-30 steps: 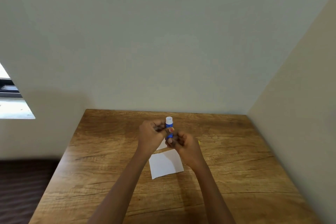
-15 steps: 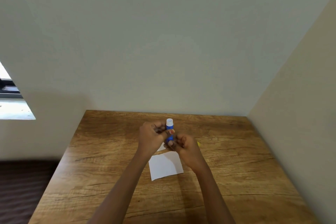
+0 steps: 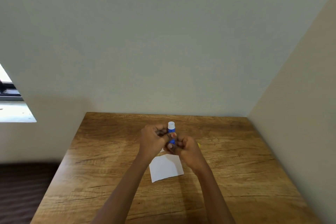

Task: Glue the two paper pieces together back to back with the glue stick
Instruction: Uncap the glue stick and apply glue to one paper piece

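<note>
Hands meet over the table (image 3: pixel 109 160) middle: left hand (image 3: pixel 151 139) and right hand (image 3: pixel 183 146) both grip the upright blue glue stick (image 3: pixel 171 130), white end up. Paper (image 3: pixel 166 168) lies flat just nearer, w/ a 2nd piece barely showing under the hands. Prob. early stage: no gluing evident, sheets not yet joined.
</note>
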